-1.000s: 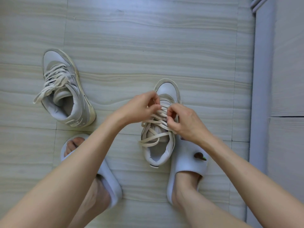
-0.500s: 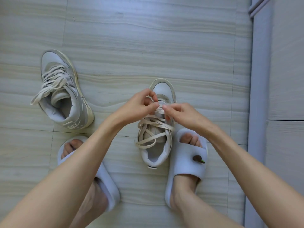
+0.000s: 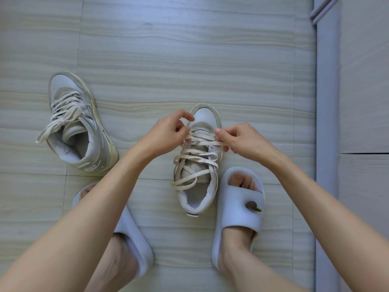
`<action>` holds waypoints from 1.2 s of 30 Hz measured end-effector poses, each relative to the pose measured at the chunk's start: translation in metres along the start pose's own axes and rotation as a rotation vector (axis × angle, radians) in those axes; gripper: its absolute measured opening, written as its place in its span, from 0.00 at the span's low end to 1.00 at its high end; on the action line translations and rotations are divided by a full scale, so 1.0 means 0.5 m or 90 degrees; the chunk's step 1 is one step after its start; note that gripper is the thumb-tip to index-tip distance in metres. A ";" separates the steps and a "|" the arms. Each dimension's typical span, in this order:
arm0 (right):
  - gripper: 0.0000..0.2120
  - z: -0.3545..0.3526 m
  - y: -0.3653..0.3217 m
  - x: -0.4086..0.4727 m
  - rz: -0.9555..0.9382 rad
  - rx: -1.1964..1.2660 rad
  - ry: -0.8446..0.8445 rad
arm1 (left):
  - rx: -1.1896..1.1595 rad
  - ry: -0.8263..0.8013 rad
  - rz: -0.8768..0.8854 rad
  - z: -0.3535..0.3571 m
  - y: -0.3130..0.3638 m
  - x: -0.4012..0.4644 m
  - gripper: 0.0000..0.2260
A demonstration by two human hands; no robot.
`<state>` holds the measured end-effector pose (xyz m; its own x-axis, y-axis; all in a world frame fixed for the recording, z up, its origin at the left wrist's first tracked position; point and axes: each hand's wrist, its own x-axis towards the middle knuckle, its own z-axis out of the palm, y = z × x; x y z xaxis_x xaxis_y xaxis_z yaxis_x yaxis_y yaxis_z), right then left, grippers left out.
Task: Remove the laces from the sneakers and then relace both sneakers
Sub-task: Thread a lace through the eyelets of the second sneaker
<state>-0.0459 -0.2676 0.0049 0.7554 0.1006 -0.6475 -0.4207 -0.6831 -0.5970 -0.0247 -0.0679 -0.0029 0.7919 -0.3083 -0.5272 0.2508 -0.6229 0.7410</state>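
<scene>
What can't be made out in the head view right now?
- Left slide: mostly hidden under the left forearm.
- Near sneaker's lowest eyelets: covered by the left hand and right hand.
- Lace ends: lost in the loose tangle.
- Elbows: cut off by the bottom edge.

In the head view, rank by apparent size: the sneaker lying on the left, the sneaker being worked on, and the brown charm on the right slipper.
1. Left sneaker, looks largest.
2. Sneaker being worked on; partly covered by the left hand and right hand, so the gap is unsure. They look like a matching pair.
3. Brown charm, clearly smallest.
</scene>
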 end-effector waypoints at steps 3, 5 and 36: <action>0.16 0.008 0.006 0.003 0.003 -0.002 0.048 | 0.000 0.021 -0.013 0.002 0.006 0.003 0.08; 0.10 0.024 0.014 0.001 0.028 0.096 0.040 | -0.001 0.044 -0.033 0.006 0.004 0.002 0.06; 0.04 0.065 -0.010 0.023 -0.053 -0.185 0.001 | 0.497 0.026 0.097 0.049 0.034 -0.003 0.09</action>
<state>-0.0514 -0.2393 -0.0149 0.7824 0.1639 -0.6009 -0.1963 -0.8507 -0.4876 -0.0353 -0.0954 0.0003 0.8100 -0.4130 -0.4164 -0.3121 -0.9047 0.2902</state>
